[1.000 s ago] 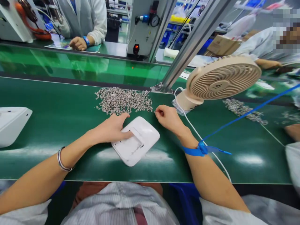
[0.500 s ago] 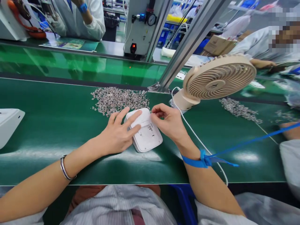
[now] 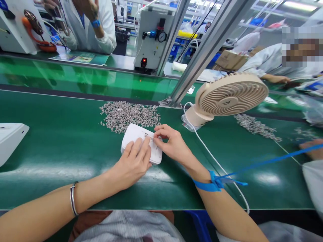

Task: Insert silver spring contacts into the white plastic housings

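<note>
A white plastic housing (image 3: 136,134) lies on the green belt (image 3: 63,148) in front of me. My left hand (image 3: 132,164) rests flat on its near side with the fingers stretched out, holding it down. My right hand (image 3: 170,144) is pinched at the housing's right top face, fingertips pressed together on a tiny metal part that I can barely make out. A heap of small silvery metal clips (image 3: 128,114) lies just behind the housing. A blue strap (image 3: 214,181) is tied round my right wrist.
A beige desk fan (image 3: 227,97) stands to the right, its white cable (image 3: 217,164) running toward me. Another white housing (image 3: 10,139) sits at the left edge. A second clip heap (image 3: 254,126) lies at right. Other people work across and beside the belt.
The housing has been turned and shifted slightly left. My left hand slid onto its near side, and my right hand came from the clip heap onto the housing's top.
</note>
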Tool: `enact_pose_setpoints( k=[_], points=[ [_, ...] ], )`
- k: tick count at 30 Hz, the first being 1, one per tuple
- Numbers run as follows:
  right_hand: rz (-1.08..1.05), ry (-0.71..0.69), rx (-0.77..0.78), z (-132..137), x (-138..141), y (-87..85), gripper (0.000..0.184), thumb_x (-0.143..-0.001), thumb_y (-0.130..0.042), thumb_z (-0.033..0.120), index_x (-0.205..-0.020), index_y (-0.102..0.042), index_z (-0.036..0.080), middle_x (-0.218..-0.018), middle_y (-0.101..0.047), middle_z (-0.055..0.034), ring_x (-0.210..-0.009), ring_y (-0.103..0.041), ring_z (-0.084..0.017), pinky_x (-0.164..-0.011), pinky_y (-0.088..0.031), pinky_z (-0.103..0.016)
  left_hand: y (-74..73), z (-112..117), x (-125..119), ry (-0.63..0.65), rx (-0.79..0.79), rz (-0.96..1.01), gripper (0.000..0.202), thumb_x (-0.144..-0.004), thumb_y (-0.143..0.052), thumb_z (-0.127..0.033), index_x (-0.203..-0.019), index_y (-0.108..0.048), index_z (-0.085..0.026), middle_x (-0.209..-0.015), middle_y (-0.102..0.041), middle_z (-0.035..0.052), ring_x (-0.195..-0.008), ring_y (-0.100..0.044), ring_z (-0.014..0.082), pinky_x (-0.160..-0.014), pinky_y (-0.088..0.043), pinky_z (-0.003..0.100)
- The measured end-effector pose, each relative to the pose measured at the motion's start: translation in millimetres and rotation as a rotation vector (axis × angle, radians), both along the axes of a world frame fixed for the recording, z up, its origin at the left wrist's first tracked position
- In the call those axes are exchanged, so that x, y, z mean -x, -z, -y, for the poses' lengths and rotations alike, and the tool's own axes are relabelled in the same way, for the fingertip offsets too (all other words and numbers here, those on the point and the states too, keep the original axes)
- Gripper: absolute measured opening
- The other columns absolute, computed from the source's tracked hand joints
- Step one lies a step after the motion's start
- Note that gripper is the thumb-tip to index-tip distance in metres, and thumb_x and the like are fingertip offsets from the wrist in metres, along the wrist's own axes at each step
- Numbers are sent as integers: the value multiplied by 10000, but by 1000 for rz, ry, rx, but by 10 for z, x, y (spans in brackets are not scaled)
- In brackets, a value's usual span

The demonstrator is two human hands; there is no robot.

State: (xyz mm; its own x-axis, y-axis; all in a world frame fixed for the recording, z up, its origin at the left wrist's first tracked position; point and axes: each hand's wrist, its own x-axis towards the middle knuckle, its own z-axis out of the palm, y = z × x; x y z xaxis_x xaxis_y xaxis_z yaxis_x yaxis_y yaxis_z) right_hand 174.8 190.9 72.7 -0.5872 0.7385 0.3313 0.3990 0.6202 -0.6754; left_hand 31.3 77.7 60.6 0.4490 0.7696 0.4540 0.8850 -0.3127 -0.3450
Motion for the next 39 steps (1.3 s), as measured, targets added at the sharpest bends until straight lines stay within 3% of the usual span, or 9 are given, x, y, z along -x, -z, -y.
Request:
enact_pose_setpoints(
  k=[9, 19, 23, 27, 36, 39],
  points=[
    [24, 46, -28, 21, -21, 12, 136, -695, -485, 82, -598, -496, 178, -785, -581, -41, -753, -568, -159, -624, -433, -257, 62, -33, 12, 9, -2, 64, 407, -886, -425, -363, -1170, -559, -104, -1243, -561, 98, -1124, -496, 258, -921, -344, 373],
    [99, 132, -182, 63, 20, 61, 155, -693, -484, 72, -586, -469, 183, -757, -599, -52, -692, -575, -160, -626, -442, -269, 19, -39, 7, 16, 40, 58, 384, -887, -417, -368, -1165, -571, -153, -1251, -560, 32, -1108, -471, 256, -884, -319, 373],
    [63, 140, -187, 82, -28, 102, 141, -727, -507, 107, -607, -540, 172, -900, -640, -106, -877, -622, -213, -734, -491, -309, -15, -88, -13, 29, 62, 60, 368, -890, -394, -368, -1154, -576, -187, -1263, -552, 9, -1071, -479, 228, -826, -313, 369],
    [14, 108, -140, 157, -136, 153, 188, -815, -463, 162, -802, -650, 163, -1084, -621, -137, -1017, -600, -212, -855, -493, -338, -13, -119, -52, 5, 64, 54, 361, -886, -386, -370, -1120, -592, -187, -1262, -553, 21, -1051, -482, 234, -820, -297, 380],
    [84, 49, -262, 230, -211, 219, 278, -847, -399, 177, -945, -658, 153, -1171, -563, -166, -1032, -585, -237, -864, -502, -398, 0, -93, -75, -4, 51, 43, 375, -891, -370, -361, -1149, -575, -183, -1258, -554, 25, -1060, -479, 250, -817, -297, 389],
    [67, 49, -246, 207, -182, 198, 248, -835, -401, 176, -897, -641, 163, -1101, -575, -145, -963, -594, -212, -823, -501, -372, -12, -84, -86, -5, 53, 29, 378, -891, -370, -359, -1156, -572, -181, -1264, -547, 43, -1050, -490, 260, -806, -298, 392]
  ],
)
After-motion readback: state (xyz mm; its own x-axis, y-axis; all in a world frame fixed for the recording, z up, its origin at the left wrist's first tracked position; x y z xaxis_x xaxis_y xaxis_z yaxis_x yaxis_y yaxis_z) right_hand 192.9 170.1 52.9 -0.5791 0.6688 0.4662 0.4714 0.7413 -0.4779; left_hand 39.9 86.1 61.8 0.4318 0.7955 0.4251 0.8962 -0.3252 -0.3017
